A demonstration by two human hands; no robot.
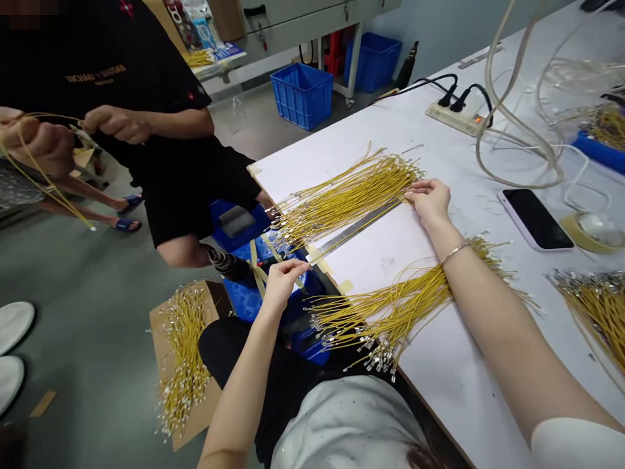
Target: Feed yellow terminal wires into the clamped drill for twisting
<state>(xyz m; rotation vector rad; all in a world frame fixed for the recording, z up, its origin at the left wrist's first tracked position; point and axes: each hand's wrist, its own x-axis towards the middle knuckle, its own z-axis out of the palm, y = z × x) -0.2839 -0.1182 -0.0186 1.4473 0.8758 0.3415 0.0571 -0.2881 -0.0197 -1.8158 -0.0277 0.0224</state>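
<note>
Yellow wire [336,245] along the metal ruler [368,220] on the tabletop [390,251] — long axis near-left to far-right, between both hands. Left hand [284,281] pinches its near end; right hand [430,200], fingertips narrowed on the far end. Wire bundle [351,192] just beyond the ruler. Containers — blue tray [599,152], far right, tangled leads [608,125] inside; cardboard carton [198,420], floor left, heaped loose wires [185,345].
</note>
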